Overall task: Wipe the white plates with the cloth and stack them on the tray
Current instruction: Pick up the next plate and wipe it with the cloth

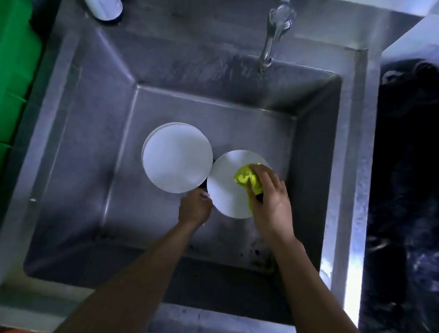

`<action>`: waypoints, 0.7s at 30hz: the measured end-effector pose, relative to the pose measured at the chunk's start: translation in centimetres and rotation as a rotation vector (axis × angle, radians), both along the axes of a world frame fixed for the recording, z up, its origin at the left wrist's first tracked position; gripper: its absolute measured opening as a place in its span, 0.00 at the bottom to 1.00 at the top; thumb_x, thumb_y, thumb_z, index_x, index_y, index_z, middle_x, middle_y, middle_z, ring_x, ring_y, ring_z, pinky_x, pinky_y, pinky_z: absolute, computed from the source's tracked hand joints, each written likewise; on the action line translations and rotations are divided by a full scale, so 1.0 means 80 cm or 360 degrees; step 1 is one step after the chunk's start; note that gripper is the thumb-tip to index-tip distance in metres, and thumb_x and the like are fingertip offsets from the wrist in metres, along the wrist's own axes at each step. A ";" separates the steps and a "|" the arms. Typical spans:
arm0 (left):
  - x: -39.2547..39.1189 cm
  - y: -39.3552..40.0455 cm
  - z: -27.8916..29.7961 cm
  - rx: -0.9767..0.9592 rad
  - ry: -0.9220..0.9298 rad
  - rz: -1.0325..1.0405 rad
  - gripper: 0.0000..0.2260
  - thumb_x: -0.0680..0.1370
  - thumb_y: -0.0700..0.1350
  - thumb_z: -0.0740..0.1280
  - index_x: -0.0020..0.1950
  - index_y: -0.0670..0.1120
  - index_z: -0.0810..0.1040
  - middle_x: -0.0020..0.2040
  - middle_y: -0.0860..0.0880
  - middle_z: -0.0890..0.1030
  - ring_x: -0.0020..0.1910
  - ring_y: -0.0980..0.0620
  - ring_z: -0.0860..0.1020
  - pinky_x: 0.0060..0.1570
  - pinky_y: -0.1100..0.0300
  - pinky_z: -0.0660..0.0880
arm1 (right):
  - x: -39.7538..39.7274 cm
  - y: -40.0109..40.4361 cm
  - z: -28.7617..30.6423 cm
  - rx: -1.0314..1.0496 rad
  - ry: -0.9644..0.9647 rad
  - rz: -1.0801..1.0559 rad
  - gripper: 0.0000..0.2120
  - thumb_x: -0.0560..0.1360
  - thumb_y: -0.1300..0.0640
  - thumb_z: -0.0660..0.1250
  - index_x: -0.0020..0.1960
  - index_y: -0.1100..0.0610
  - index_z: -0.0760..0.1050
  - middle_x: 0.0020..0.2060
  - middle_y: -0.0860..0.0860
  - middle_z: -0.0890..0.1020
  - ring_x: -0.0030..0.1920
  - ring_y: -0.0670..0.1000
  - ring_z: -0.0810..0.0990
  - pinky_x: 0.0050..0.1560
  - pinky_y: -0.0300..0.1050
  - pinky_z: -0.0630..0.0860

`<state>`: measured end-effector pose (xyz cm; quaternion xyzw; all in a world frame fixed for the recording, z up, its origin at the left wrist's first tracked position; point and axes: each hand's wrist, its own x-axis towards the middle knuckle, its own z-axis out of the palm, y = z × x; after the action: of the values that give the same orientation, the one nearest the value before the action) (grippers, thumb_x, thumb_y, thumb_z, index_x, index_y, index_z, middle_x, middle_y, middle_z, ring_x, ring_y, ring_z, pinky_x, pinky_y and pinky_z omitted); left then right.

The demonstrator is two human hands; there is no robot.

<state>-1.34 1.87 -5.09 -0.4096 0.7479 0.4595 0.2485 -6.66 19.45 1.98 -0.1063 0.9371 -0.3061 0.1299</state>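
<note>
The stack of white plates (177, 157) waits at the left of the sink (105, 119) floor. Just right, your left hand (195, 208) pinches the near rim of the held plate (227, 191); keep that edge steady. Your right hand (272, 197), clenched on the yellow cloth (246, 178), should sweep rim to rim.

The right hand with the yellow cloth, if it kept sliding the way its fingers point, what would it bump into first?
The right hand points up-left across the plate it wipes. Past that plate's edge, the stack of white plates probably comes first, though depth is unclear.
</note>
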 end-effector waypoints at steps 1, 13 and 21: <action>0.000 0.003 -0.011 0.0088 -0.0079 0.0117 0.11 0.78 0.41 0.62 0.52 0.46 0.84 0.49 0.44 0.84 0.43 0.43 0.84 0.40 0.46 0.84 | -0.001 0.001 -0.007 -0.0017 -0.0002 -0.0010 0.25 0.78 0.63 0.69 0.73 0.50 0.71 0.72 0.49 0.73 0.68 0.58 0.72 0.65 0.60 0.73; 0.008 0.037 -0.074 0.0333 -0.0111 0.0793 0.07 0.76 0.47 0.75 0.45 0.48 0.78 0.42 0.43 0.82 0.34 0.45 0.83 0.27 0.54 0.80 | 0.007 0.008 -0.048 -0.0045 -0.0048 0.0052 0.26 0.76 0.64 0.71 0.72 0.53 0.72 0.71 0.50 0.74 0.67 0.59 0.74 0.63 0.59 0.74; 0.005 0.045 -0.080 0.0136 -0.0071 0.0677 0.09 0.77 0.46 0.74 0.50 0.41 0.79 0.47 0.41 0.83 0.42 0.39 0.84 0.29 0.48 0.83 | 0.028 0.025 -0.061 0.0000 -0.0080 0.0047 0.27 0.76 0.63 0.72 0.73 0.51 0.71 0.71 0.49 0.73 0.67 0.57 0.75 0.65 0.57 0.74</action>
<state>-0.96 5.50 -11.46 -0.5573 0.6188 0.5236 0.1797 -4.46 21.42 -2.86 -0.1123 0.9319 -0.3068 0.1578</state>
